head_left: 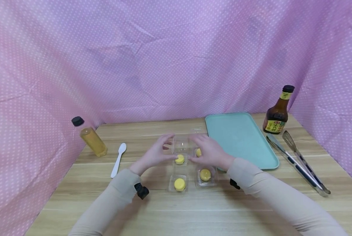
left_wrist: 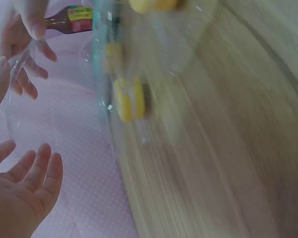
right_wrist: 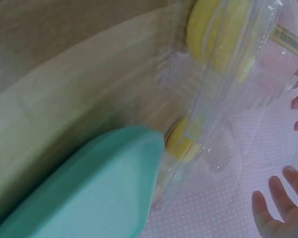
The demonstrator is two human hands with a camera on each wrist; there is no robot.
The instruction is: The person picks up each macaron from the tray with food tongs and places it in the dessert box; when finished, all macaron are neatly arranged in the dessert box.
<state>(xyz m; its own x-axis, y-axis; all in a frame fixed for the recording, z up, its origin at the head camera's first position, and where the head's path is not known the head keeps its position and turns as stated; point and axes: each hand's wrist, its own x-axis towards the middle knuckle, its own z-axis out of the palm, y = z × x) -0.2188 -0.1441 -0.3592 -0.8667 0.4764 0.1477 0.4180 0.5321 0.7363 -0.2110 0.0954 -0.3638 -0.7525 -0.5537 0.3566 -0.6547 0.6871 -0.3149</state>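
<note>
Both hands are held over the back pair of clear plastic boxes. My left hand (head_left: 156, 152) is left of a raised transparent lid (head_left: 180, 144), fingers spread and thumb low by the yellow macaron (head_left: 179, 159) in the box. On the lid's other side, my right hand (head_left: 208, 151) has its fingers apart, with the thumb pointing inward. It partly covers another yellow macaron (head_left: 198, 152). Nearer the front are two more macarons, a yellow one (head_left: 179, 185) and a browner one (head_left: 205, 175), each in a clear box. The left wrist view shows the left fingers (left_wrist: 32, 181) spread beside clear plastic.
A green tray (head_left: 239, 139) lies right of the boxes. Beyond it stand a brown sauce bottle (head_left: 277, 113) and two pairs of tongs (head_left: 299, 164). On the left are an oil bottle (head_left: 93, 141) and a white spoon (head_left: 118, 160). Pink dotted cloth (head_left: 152, 65) hangs behind the table.
</note>
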